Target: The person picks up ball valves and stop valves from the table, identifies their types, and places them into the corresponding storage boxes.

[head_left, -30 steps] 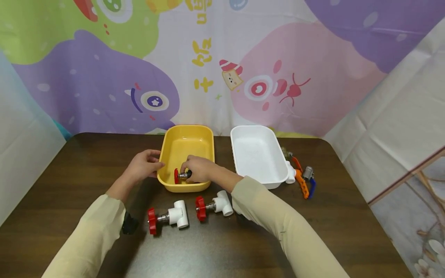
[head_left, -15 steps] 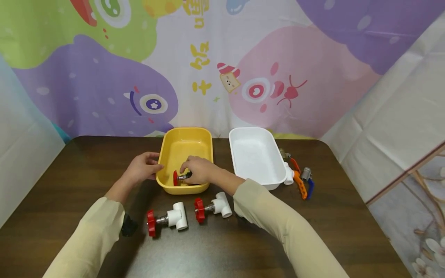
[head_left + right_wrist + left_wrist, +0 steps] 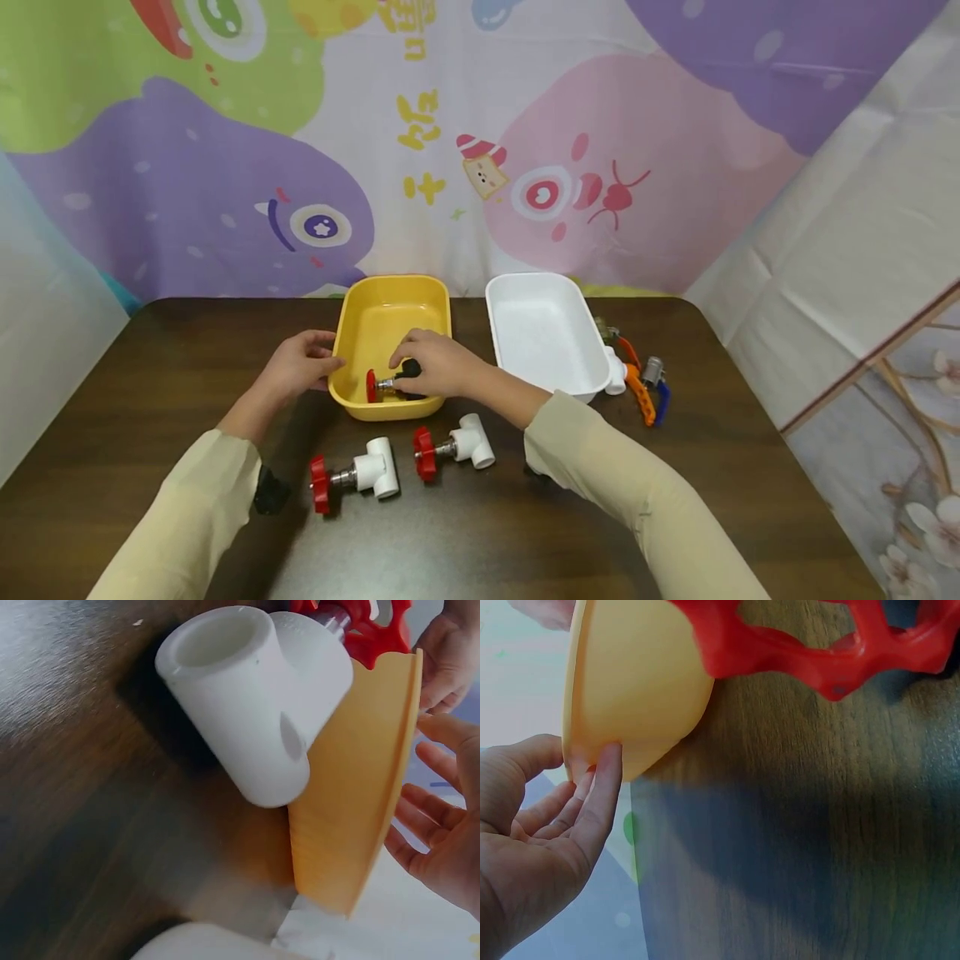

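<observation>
In the head view, my left hand (image 3: 300, 364) pinches the left rim of a yellow tray (image 3: 390, 292), thumb at the rim and fingers against the outer wall. My right hand (image 3: 441, 364) is inside that tray, its fingers loosely spread beside a valve with a red handwheel (image 3: 371, 386) and a dark body. The valve lies near the tray's front wall, partly hidden by the hand. The right wrist view shows relaxed right fingers (image 3: 427, 814) beyond the tray's rim; the valve itself is hidden there.
Two red-handled valves on white tee pipes, a left one (image 3: 356, 475) and a right one (image 3: 453, 447), lie before the yellow tray. A white tray (image 3: 551, 383) stands right of it. Beside that lie valves with orange (image 3: 640, 395) and blue levers (image 3: 662, 402).
My right hand has drawn slightly up and right from the valve, its fingers loosening, while the valve stays in place in the tray. The left hand keeps its place. The head view has shifted slightly.
</observation>
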A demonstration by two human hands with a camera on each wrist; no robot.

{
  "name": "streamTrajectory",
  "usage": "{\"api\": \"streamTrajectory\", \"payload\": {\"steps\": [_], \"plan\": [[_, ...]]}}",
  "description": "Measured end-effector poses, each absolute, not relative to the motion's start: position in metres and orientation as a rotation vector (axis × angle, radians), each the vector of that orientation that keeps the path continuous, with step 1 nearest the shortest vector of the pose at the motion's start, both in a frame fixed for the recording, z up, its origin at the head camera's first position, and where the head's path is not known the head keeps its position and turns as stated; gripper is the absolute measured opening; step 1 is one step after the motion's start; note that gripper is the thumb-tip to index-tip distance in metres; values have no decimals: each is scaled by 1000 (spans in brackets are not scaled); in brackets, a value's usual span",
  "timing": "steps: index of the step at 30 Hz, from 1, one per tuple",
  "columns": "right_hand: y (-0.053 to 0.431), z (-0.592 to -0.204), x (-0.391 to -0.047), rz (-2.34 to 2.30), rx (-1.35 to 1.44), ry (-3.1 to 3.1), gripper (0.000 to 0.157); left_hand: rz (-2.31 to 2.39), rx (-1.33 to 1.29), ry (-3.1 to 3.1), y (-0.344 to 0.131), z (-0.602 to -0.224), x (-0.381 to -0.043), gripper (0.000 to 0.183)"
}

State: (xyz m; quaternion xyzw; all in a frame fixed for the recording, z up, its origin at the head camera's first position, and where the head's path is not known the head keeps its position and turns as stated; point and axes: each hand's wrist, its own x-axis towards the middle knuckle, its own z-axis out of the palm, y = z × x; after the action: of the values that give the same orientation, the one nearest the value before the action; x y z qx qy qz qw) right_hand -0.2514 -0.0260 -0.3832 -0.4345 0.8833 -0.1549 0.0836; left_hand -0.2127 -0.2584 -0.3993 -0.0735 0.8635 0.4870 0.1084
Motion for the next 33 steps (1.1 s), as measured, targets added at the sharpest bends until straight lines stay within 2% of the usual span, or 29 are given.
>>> {"api": "streamTrajectory", "payload": {"steps": [12, 33], "plan": [[12, -373, -238, -580, -1271, 2681, 31, 1441, -182, 2540, -256, -397, -211, 56], [55, -380, -216, -696, -1330, 2616, 29, 1419, -202, 2528, -257, -398, -212, 58]]}}
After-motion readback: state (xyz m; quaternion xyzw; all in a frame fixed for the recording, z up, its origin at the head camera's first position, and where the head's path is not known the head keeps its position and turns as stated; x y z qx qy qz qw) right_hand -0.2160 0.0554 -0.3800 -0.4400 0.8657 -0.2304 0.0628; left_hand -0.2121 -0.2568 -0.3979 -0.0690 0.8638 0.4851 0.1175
